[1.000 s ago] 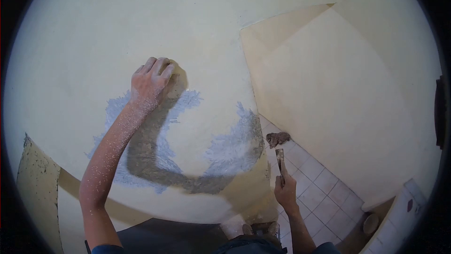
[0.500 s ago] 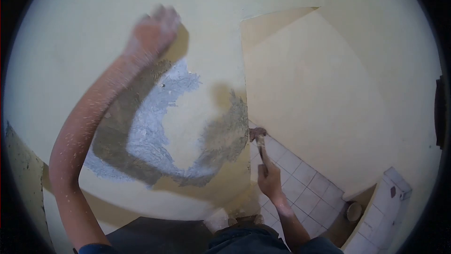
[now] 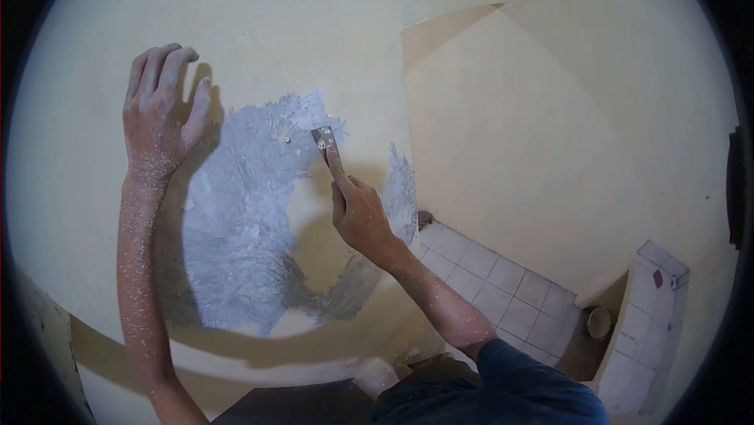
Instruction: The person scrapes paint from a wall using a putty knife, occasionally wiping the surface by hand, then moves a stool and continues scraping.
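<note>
My right hand is wrapped round a scraper, its index finger stretched along the flat blade. The blade lies at the right edge of a grey scraped patch on the cream wall. Bits of pale paint cling to the metal. Up and to the left, my left hand is held against or close over the wall with fingers apart and nothing in them. White flakes dot both forearms. An unscraped cream area sits inside the grey patch, partly in shadow.
The wall ends at a vertical edge right of the patch, with a recessed wall beyond. Below are a tiled floor, a small round container and a low tiled ledge. A dark surface lies near my body.
My left hand has moved left and down, its fingers now spread. My right hand has come up and left from beside the wall's edge, bringing the scraper onto the grey patch.
</note>
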A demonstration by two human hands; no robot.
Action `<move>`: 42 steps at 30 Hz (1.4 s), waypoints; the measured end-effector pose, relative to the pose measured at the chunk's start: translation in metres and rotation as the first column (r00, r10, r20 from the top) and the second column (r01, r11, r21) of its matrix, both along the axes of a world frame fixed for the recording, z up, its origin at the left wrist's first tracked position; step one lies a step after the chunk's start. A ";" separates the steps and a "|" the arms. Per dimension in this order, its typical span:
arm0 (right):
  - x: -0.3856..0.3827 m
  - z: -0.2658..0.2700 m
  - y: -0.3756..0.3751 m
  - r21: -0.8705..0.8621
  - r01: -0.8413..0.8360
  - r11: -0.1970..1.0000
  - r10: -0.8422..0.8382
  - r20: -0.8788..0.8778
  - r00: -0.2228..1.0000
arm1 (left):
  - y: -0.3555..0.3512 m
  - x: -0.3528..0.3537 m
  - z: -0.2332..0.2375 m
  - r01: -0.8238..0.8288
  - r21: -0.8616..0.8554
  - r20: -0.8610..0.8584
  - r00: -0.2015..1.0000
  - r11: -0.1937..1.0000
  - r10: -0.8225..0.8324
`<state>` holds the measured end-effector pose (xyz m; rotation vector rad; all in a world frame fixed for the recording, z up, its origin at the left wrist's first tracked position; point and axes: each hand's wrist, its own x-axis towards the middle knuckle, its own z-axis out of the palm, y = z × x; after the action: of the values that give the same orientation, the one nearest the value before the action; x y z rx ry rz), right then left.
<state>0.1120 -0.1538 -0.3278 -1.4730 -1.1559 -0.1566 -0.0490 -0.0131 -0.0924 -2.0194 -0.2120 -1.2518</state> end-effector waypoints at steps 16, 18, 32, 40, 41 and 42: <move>0.013 0.015 -0.007 0.015 -0.074 0.997 0.074 0.004 0.997 | -0.004 0.047 0.063 -0.436 0.386 -0.089 0.859 0.813 0.504; 0.016 0.018 -0.003 0.046 -0.066 0.997 0.066 0.000 0.998 | -0.004 0.049 0.063 -0.419 0.384 -0.086 0.871 0.823 0.483; 0.017 0.017 -0.004 0.065 -0.014 0.998 0.012 0.030 0.999 | 0.003 0.048 0.060 -0.413 0.427 -0.077 0.870 0.804 0.488; 0.015 0.025 -0.006 0.023 -0.054 0.998 0.054 -0.003 0.999 | 0.004 0.046 0.060 -0.430 0.435 -0.058 0.863 0.791 0.501; 0.014 0.025 -0.008 0.020 -0.082 0.996 0.082 -0.007 0.997 | 0.004 0.047 0.061 -0.432 0.435 -0.050 0.864 0.790 0.500; 0.017 0.029 -0.006 0.026 -0.066 0.997 0.066 -0.004 0.998 | 0.005 0.047 0.060 -0.434 0.436 -0.046 0.864 0.788 0.501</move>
<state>0.1287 -0.1600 -0.2983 -1.4098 -1.1931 -0.1218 -0.0022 -0.0080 -0.0320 -1.5551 -0.3217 -0.7360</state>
